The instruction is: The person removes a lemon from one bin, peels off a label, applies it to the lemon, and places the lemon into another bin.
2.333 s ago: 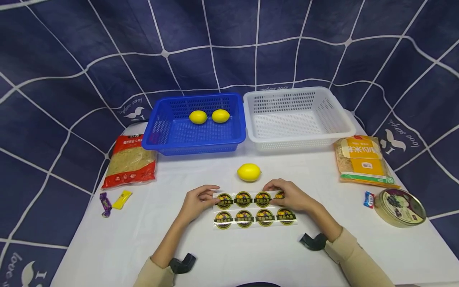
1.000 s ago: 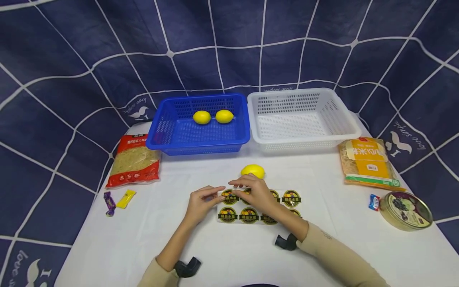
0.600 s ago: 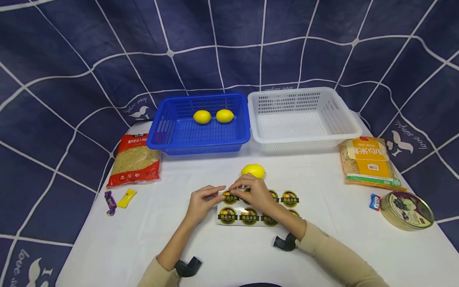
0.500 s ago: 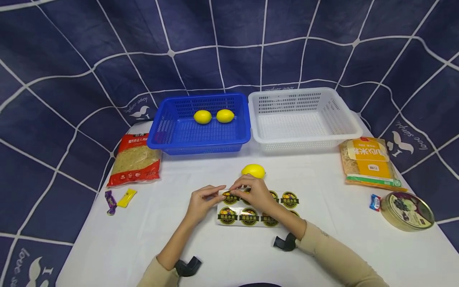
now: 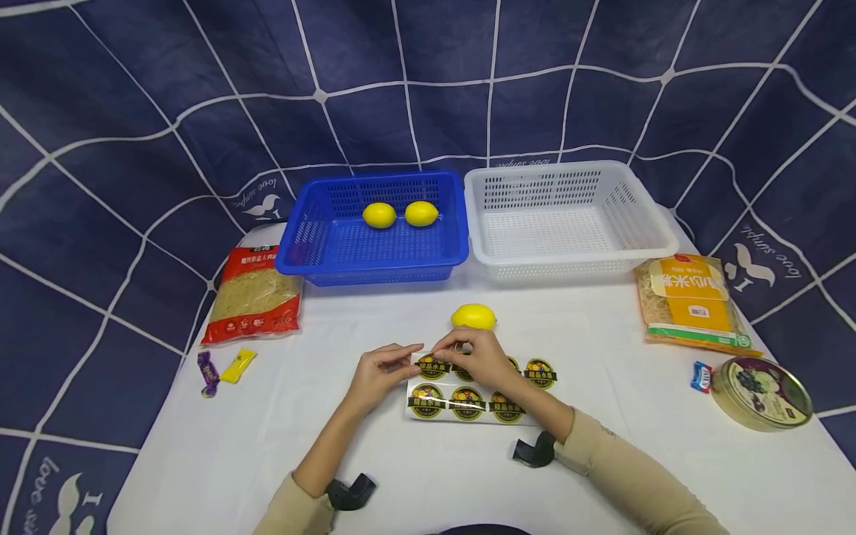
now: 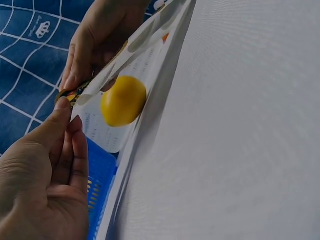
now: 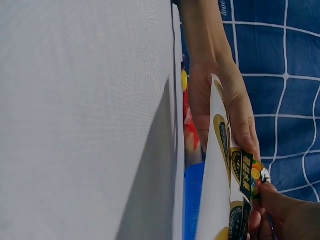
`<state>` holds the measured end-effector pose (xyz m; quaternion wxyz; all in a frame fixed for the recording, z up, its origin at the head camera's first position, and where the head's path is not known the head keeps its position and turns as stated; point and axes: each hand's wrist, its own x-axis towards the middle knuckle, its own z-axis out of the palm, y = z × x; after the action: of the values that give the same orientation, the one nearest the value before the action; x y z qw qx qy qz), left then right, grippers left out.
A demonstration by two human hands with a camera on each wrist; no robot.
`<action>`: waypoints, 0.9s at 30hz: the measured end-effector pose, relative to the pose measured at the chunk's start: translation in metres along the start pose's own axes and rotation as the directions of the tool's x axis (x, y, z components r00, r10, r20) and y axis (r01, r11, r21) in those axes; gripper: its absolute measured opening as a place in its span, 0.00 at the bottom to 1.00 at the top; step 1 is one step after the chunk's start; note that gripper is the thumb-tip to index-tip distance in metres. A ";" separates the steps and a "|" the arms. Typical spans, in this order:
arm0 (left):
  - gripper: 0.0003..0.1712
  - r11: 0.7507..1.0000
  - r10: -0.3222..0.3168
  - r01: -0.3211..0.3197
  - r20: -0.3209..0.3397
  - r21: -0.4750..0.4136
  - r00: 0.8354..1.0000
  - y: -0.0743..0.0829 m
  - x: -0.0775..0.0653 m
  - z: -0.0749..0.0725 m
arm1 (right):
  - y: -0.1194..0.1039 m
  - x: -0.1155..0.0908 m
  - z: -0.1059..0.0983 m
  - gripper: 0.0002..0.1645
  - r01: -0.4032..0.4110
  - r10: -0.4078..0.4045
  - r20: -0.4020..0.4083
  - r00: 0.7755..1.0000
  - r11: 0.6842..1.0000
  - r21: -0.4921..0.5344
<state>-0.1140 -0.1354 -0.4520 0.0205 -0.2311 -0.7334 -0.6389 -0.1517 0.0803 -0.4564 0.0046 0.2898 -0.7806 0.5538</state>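
Biggest move compared with a couple of seconds ago: the right hand [image 5: 478,357] has gone from the right part of the sticker sheet [image 5: 449,386] over to its upper left corner, fingertips right by the left hand [image 5: 374,379], so I'd say the work is now on the corner sticker [image 5: 432,366]. Going left to right: well left of the sheet are a purple candy [image 5: 208,374] and a yellow candy [image 5: 238,365], with a red pasta bag [image 5: 254,327] just beyond. Left hand pinches the sheet's left edge, same spot as before. Blue basket [image 5: 374,273] is behind the sheet to the left, its two lemons [image 5: 421,213] unmoved. Sheet sits between the hands, and the wrist views show it bent up off the counter [image 5: 374,468]. Right hand pinches the sticker's end, which seems to poke past the backing, though I can't tell how much is loose. Loose lemon [image 5: 474,315] is just behind the sheet, now partly covered by that hand. White basket [image 5: 575,259] is behind to the right, then a noodle bag [image 5: 692,305], small candy [image 5: 701,377] and tin [image 5: 762,394] well right, all unchanged.
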 end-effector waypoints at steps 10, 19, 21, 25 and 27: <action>0.21 0.999 -0.039 0.040 0.016 -0.036 0.999 0.002 -0.001 -0.003 | -0.008 0.002 -0.002 0.05 -0.051 0.050 0.028 0.998 0.997 0.054; 0.21 0.998 -0.046 0.047 0.029 -0.044 0.999 0.004 0.000 -0.003 | 0.003 0.002 -0.002 0.05 -0.025 0.023 0.028 0.999 0.997 0.067; 0.21 0.998 -0.043 0.044 0.031 -0.049 0.999 0.003 0.000 -0.003 | 0.003 0.001 -0.002 0.05 -0.019 0.017 0.024 1.000 0.997 0.072; 0.22 0.997 -0.044 0.046 0.035 -0.054 0.998 0.003 0.001 -0.004 | 0.002 0.001 -0.003 0.05 -0.014 0.012 0.020 1.000 0.997 0.077; 0.22 0.997 -0.050 0.052 0.037 -0.057 0.998 0.003 0.001 -0.004 | 0.002 0.001 -0.003 0.05 -0.016 0.015 0.022 1.000 0.997 0.080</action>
<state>-0.1148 -0.1387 -0.4480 -0.0156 -0.2243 -0.7204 -0.6561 -0.1542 0.0831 -0.4569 -0.0198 0.2896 -0.7600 0.5815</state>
